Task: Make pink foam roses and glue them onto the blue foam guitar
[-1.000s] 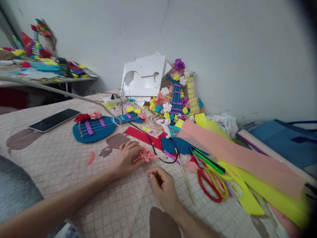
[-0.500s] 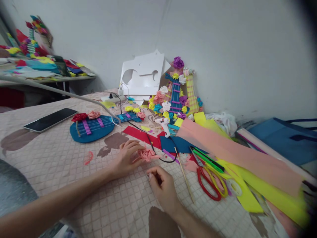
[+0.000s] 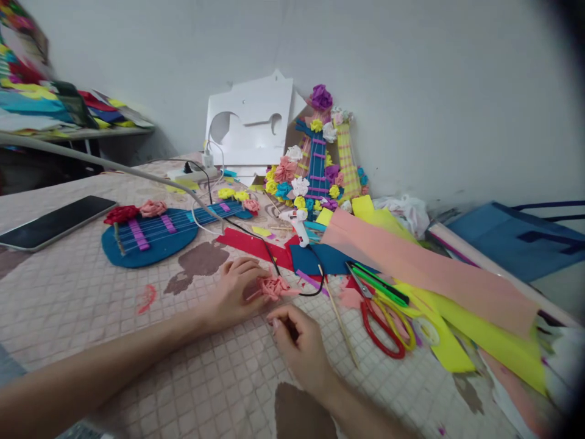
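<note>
My left hand (image 3: 235,288) rests low over the table, with its fingers and thumb closed on a pink crepe-paper flower (image 3: 275,286). Just to the right and nearer me, my right hand (image 3: 299,341) is curled in a pinch. Whatever sits between its fingertips, if anything, is too small to make out. Beyond the flower lies a white hot glue gun (image 3: 297,224) on coloured scraps, its black cord looping close to the petals. A thin wooden stick (image 3: 340,323) lies to the right of my right hand.
Red-handled scissors (image 3: 381,332), a green cutter (image 3: 379,283) and a roll of tape (image 3: 426,331) lie among paper strips on the right. A blue paper guitar (image 3: 148,241) and a phone (image 3: 57,222) are on the left. Decorated guitars (image 3: 319,164) lean against the wall.
The head view has turned slightly right, so the table's things sit further left in the picture. Both hands keep nearly the same pose, the left still on the flower.
</note>
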A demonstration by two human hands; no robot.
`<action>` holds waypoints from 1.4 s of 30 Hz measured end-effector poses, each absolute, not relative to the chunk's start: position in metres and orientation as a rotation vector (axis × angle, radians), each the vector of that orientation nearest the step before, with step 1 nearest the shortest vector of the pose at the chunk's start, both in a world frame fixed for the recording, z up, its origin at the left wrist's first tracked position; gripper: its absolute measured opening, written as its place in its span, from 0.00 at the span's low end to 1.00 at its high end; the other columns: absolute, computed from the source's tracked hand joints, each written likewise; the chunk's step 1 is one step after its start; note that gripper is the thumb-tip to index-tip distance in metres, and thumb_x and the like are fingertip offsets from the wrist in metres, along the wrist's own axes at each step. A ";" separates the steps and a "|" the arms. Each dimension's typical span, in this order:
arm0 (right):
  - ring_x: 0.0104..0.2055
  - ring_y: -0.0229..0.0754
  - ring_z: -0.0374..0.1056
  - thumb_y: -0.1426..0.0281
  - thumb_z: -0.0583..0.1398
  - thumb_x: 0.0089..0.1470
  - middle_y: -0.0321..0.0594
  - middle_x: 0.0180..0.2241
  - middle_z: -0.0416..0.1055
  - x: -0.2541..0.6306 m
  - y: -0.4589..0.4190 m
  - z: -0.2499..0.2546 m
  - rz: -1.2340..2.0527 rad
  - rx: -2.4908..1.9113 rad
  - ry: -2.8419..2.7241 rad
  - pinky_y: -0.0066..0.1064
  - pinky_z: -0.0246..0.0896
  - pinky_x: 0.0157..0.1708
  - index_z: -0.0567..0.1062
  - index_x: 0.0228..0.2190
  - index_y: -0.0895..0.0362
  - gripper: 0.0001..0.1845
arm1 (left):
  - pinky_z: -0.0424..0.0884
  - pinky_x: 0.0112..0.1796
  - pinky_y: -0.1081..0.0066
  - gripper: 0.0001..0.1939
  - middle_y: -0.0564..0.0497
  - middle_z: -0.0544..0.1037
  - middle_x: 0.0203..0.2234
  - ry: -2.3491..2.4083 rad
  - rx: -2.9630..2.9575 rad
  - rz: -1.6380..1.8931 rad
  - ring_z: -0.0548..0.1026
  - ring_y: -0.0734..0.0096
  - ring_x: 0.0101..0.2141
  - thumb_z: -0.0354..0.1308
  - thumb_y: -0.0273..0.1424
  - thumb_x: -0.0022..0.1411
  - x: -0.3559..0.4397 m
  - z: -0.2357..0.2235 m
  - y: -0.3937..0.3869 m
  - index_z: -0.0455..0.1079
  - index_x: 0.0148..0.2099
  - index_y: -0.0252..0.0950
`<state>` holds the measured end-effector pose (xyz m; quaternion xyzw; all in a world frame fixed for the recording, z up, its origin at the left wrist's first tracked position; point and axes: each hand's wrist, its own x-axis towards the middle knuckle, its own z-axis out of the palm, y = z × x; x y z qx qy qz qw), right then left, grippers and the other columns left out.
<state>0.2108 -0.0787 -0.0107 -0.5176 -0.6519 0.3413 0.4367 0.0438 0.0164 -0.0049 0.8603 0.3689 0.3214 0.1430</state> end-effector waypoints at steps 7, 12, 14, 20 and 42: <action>0.24 0.34 0.58 0.75 0.53 0.55 0.33 0.25 0.66 0.210 -0.079 -0.008 0.860 -1.295 -1.602 0.24 0.51 0.24 0.72 0.32 0.58 0.08 | 0.55 0.46 0.57 0.15 0.50 0.76 0.42 1.070 2.455 0.892 0.67 0.57 0.47 0.60 0.35 0.54 0.043 -0.010 0.009 0.68 0.45 0.41; 0.24 0.33 0.57 0.75 0.53 0.55 0.32 0.24 0.64 0.211 -0.079 -0.008 0.869 -1.292 -1.607 0.24 0.50 0.23 0.72 0.32 0.57 0.08 | 0.55 0.46 0.57 0.14 0.49 0.75 0.41 1.084 2.455 0.894 0.68 0.56 0.47 0.60 0.35 0.54 0.044 -0.009 0.009 0.68 0.44 0.40; 0.24 0.33 0.57 0.75 0.53 0.55 0.32 0.24 0.64 0.211 -0.079 -0.009 0.866 -1.291 -1.608 0.24 0.51 0.23 0.72 0.32 0.57 0.08 | 0.55 0.46 0.57 0.15 0.49 0.75 0.41 1.086 2.454 0.899 0.68 0.56 0.46 0.60 0.36 0.53 0.044 -0.009 0.008 0.67 0.44 0.40; 0.23 0.34 0.59 0.76 0.53 0.55 0.33 0.24 0.66 0.211 -0.080 -0.009 0.827 -1.287 -1.625 0.24 0.53 0.23 0.72 0.33 0.57 0.08 | 0.56 0.46 0.57 0.15 0.49 0.74 0.41 1.083 2.440 0.874 0.68 0.57 0.47 0.60 0.36 0.54 0.043 -0.007 0.007 0.67 0.44 0.40; 0.44 0.41 0.66 0.80 0.52 0.54 0.41 0.40 0.69 0.219 -0.073 -0.007 0.519 -1.272 -1.777 0.30 0.62 0.42 0.72 0.40 0.54 0.15 | 0.56 0.46 0.57 0.15 0.49 0.73 0.42 1.073 2.401 0.880 0.67 0.57 0.46 0.60 0.34 0.53 0.043 -0.003 0.006 0.65 0.44 0.40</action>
